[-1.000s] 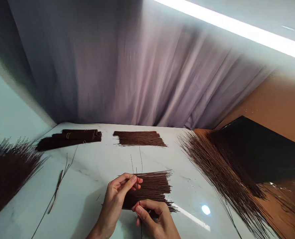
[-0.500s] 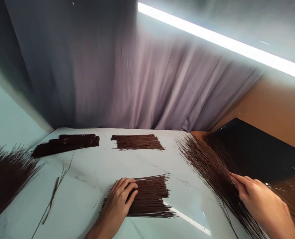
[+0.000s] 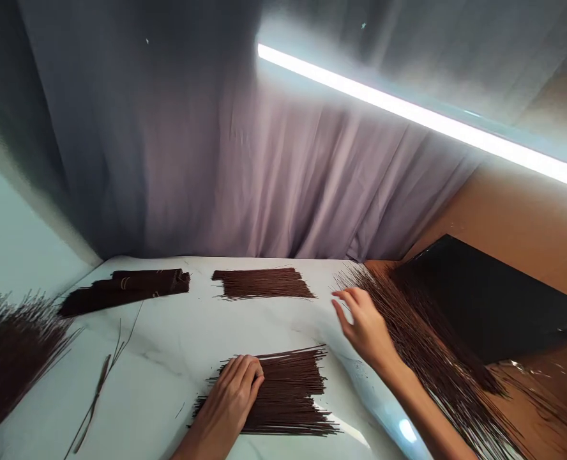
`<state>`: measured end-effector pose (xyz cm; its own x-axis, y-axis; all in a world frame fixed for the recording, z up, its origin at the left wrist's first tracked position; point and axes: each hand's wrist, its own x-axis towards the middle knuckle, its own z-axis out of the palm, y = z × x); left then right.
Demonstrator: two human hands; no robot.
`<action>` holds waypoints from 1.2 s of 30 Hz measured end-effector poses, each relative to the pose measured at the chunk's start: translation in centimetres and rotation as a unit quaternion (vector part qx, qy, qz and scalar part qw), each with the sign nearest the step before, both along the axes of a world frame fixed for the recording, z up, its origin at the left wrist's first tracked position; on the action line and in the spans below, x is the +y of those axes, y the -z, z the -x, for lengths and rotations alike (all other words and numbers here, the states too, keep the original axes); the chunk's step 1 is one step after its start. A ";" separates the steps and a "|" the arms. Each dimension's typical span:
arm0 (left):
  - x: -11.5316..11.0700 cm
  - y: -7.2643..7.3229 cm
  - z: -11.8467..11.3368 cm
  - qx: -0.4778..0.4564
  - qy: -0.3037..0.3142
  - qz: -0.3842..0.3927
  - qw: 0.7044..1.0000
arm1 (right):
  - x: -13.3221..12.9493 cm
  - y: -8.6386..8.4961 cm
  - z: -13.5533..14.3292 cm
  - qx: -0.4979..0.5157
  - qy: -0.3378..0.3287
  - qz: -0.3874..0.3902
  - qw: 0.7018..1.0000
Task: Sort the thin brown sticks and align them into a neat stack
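My left hand (image 3: 234, 390) rests on the left part of a flat bundle of thin dark brown sticks (image 3: 293, 390) at the near middle of the table. Its fingers are curled down together over the sticks, and the fingertips are partly hidden. My right hand (image 3: 360, 322) hangs in the air above the table, to the right of a second flat bundle of sticks (image 3: 264, 283) at the back. Its thumb and fingers are apart, and nothing shows between them. Behind its forearm lies a long loose heap of sticks (image 3: 422, 345).
Dark tied bundles (image 3: 140, 281) lie at the back left. A thick heap of sticks (image 3: 10, 364) fills the left edge. A few loose sticks (image 3: 99, 390) lie on the white marbled table (image 3: 168, 364). A black panel (image 3: 494, 300) stands at right, and a curtain (image 3: 274, 179) hangs behind.
My right hand has left the loose heap of sticks at right and moved left and up over the table, its fingers parting. My left hand stays on the near bundle, its fingers drawn closer together.
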<state>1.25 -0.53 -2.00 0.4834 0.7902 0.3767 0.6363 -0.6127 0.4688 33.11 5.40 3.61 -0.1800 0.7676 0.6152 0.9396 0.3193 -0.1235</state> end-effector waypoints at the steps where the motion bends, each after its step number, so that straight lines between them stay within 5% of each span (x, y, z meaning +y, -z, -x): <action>1: 0.1 0.2 0.0 -0.011 0.000 -0.003 1.000 | 2.0 0.4 1.4 -0.006 -0.034 0.017 0.999; 6: 0.7 0.8 0.0 -0.103 -0.008 0.003 0.995 | 10.0 3.7 6.1 -0.059 -0.137 0.083 0.985; 11: 0.4 -0.7 0.9 -0.132 -0.011 0.062 0.989 | 12.0 5.5 7.1 -0.103 -0.127 0.101 0.981; 18: 0.0 -2.3 0.9 -0.176 -0.014 0.213 0.961 | 10.8 5.0 7.7 -0.155 -0.108 0.090 0.978; 25: -0.2 -2.7 0.1 -0.344 -0.002 0.414 0.843 | 7.8 2.4 5.7 -0.114 -0.096 0.066 0.987; 29: -0.1 -3.2 0.0 -0.369 -0.023 0.490 0.790 | 6.0 2.3 4.5 -0.065 -0.091 0.054 0.992; 32: 0.1 -3.0 0.0 -0.374 -0.021 0.517 0.770 | 5.1 2.4 4.5 -0.004 -0.076 0.037 0.996; 36: 0.3 -2.6 0.0 -0.415 -0.024 0.460 0.784 | 1.9 1.6 6.2 0.099 -0.052 0.008 0.994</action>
<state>1.26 -0.19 0.63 0.3351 0.9218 -0.1948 -0.1107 0.2439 0.9635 26.91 7.34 2.03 -0.1353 0.7607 0.6349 0.8589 0.4095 -0.3076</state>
